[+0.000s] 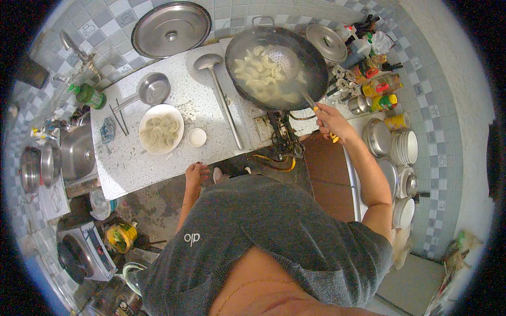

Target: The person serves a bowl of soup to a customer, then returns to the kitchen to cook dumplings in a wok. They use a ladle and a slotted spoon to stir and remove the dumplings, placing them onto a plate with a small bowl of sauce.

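My right hand (331, 122) grips the handle of a perforated metal skimmer (282, 61), whose bowl lies among dumplings (261, 71) in a large dark wok (318, 85). Faint steam hangs over the wok. My left hand (197, 172) hangs at the counter's front edge with fingers apart, holding nothing. Beyond it are a small white dish (197, 137) and an oval white plate (180, 136) bearing more dumplings (159, 132). A long-handled metal ladle (225, 104) lies between the plate and the wok.
On the counter (130, 173) are a small saucepan (154, 89), chopsticks (119, 118) and a green bottle (91, 96). A large lid (172, 29) leans on the tiled wall. Sauce bottles (383, 86) and stacked plates (404, 147) stand at right; a sink (79, 152) is at left.
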Tool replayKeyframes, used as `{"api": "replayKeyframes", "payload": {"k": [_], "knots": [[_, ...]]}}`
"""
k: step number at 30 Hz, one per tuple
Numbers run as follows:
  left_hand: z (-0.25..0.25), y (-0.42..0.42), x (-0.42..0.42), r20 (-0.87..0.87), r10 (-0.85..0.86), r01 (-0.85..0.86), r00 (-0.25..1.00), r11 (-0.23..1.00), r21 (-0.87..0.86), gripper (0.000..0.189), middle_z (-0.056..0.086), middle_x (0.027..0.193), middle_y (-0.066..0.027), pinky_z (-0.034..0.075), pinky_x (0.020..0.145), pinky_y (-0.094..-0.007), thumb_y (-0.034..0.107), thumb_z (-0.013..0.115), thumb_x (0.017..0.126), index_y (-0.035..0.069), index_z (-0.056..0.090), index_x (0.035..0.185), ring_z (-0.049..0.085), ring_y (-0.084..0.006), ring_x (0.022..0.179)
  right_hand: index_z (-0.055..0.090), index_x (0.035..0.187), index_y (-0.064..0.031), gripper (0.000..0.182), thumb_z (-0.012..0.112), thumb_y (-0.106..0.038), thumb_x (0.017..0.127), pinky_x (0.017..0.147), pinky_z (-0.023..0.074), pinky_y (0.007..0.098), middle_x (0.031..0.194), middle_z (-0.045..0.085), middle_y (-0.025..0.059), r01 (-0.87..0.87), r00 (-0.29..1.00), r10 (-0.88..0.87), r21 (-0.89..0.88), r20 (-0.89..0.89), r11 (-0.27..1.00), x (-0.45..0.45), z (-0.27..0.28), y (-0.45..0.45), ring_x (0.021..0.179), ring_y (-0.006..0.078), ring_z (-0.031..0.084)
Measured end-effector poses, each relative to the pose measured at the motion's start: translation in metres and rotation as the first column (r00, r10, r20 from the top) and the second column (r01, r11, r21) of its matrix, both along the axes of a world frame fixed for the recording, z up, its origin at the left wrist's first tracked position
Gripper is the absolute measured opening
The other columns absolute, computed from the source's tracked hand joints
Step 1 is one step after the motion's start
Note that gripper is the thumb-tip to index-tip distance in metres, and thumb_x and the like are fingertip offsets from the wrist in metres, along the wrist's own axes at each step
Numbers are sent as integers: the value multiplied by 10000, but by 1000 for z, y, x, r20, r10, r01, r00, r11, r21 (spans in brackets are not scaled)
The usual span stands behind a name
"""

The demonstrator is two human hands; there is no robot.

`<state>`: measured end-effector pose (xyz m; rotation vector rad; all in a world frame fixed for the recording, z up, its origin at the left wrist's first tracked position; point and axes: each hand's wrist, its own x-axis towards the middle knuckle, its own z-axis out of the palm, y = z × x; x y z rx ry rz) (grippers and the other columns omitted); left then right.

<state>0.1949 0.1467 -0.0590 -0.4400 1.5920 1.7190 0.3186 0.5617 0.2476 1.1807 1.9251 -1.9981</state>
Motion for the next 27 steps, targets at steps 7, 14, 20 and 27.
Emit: {"api": "replayKeyframes", "payload": {"k": [7, 14, 20, 27], "knots": [[6, 0, 1, 12, -9, 10, 1000, 1000, -27, 288, 637, 943, -79, 500, 599, -301, 232, 495, 922, 19, 543, 1111, 630, -166, 765, 503, 1004, -127, 134, 546, -226, 925, 665, 557, 405, 663, 434, -51, -8, 1000, 6, -460, -7, 888, -5, -11, 14, 414, 34, 358], [12, 3, 1, 36, -25, 26, 999, 999, -26, 317, 631, 965, -81, 498, 632, -312, 247, 540, 907, 33, 506, 1138, 617, -174, 790, 505, 1045, -148, 154, 553, -228, 922, 592, 528, 350, 668, 434, -61, 33, 999, -35, -611, 8, 791, -4, -10, 21, 419, 21, 347], [4, -3, 4, 28, -17, 17, 999, 1000, -15, 314, 631, 968, -77, 502, 649, -321, 256, 562, 899, 37, 506, 1117, 613, -180, 806, 471, 1168, -122, 261, 536, -202, 928, 399, 402, 219, 686, 441, -27, 12, 998, -41, -439, -55, 898, -3, 4, 15, 436, 21, 364], [2, -2, 5, -3, -4, 4, 1000, 1000, 7, 306, 642, 927, -89, 498, 570, -293, 240, 546, 907, 14, 536, 1113, 622, -162, 748, 339, 1384, -107, 503, 526, -209, 928, 350, 306, 208, 701, 455, -2, 31, 999, -33, -86, -21, 996, 0, 1, 11, 437, 50, 371]]}}
